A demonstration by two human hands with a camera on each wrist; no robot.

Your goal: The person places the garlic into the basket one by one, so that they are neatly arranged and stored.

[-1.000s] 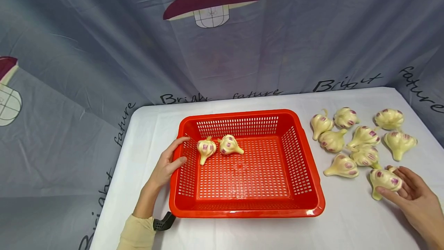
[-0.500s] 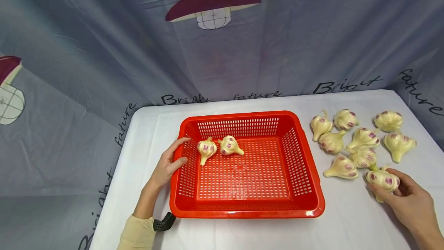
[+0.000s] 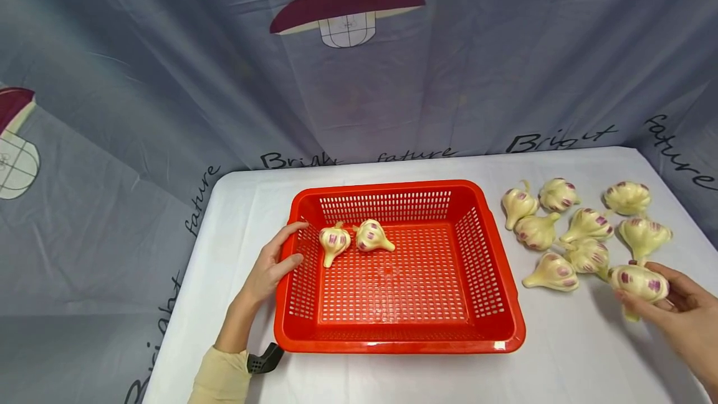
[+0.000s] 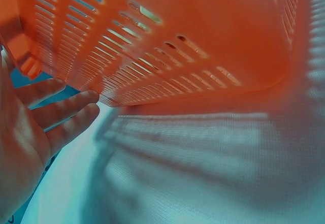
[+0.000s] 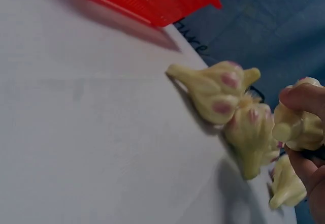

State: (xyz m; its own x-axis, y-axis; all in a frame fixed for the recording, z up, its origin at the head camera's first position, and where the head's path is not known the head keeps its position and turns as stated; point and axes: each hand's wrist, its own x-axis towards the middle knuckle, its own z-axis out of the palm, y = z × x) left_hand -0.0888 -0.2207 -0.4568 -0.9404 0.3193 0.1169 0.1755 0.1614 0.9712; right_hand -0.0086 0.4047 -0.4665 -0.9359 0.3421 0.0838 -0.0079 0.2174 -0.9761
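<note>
At the left side of the red plastic basket (image 3: 392,346), my left hand (image 3: 270,270) grips the rim, with index finger and thumb over it. In the left wrist view, other fingers (image 4: 71,125) extend along the basket's outer wall (image 4: 218,36). My right hand (image 3: 681,310) pinches a garlic bulb (image 3: 638,283) between thumb and fingers, its stem pointing down, above the white table. In the right wrist view this bulb (image 5: 299,125) is partly covered by the hand. Two purple-streaked garlic bulbs lie inside the basket: one bulb (image 3: 334,239) near the left wall, another bulb (image 3: 371,235) beside it.
Several more garlic bulbs (image 3: 586,254) lie clustered on the white cloth right of the basket. Two others, an upper bulb (image 3: 627,197) and a lower bulb (image 3: 644,237), sit farther right. A grey printed curtain (image 3: 348,98) stands behind the table.
My right hand has shifted slightly left, then back right, and now holds the garlic bulb higher, away from the cluster. The left hand and basket stay put.
</note>
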